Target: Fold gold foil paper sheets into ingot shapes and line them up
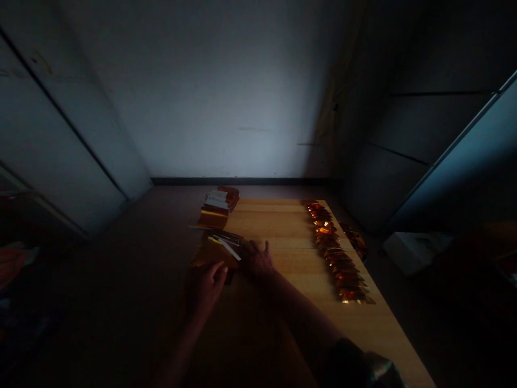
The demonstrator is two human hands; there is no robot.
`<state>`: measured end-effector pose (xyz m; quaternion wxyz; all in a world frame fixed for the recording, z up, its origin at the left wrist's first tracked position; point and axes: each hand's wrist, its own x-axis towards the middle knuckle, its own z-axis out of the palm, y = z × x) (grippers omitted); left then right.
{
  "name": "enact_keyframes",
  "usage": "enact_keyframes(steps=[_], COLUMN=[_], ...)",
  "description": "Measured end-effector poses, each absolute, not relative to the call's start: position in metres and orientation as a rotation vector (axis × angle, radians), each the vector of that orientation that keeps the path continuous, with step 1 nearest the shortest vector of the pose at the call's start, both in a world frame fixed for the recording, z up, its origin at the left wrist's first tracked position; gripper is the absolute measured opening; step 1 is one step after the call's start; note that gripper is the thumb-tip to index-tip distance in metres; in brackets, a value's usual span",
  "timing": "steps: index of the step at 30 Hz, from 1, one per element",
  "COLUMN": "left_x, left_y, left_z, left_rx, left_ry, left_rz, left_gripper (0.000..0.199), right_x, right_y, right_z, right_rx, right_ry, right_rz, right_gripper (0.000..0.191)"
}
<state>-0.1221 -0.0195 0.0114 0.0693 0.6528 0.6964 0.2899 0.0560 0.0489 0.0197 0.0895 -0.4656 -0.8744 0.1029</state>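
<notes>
Dimly lit wooden table (274, 223) | wall (234, 108) | left hand (207, 283), right hand (258, 261) at brown sheets (214, 252) | grip: can't tell

At the left edge of the wooden table (274, 226), the left hand (207, 281) and right hand (257, 261) touch brown sheets (212, 251). A layered stack (214, 218) sits at the table's far left corner; shiny folded pieces (337, 256) line the table's right side.

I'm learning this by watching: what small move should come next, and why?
Perhaps lift one of the brown sheets: the left hand is at their near edge, the right hand by their right side, both seemingly well placed to separate one.
</notes>
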Motion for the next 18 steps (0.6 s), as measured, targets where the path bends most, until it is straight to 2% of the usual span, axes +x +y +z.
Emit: enact_keyframes(steps=[12, 18], left_x=[-0.124, -0.121], left_y=[-0.023, -0.026], left_z=[0.01, 0.026], left_rx=[2.148, 2.201], left_ry=[2.163, 2.205], left_rz=[0.706, 0.391], left_gripper=[0.032, 0.036], right_x=[0.079, 0.089], right_y=[0.052, 0.048], right_z=[-0.001, -0.007], right_rx=[-1.232, -1.244], right_ry=[-2.449, -2.387], right_rz=[0.227, 0.224], right_gripper=[0.034, 0.03])
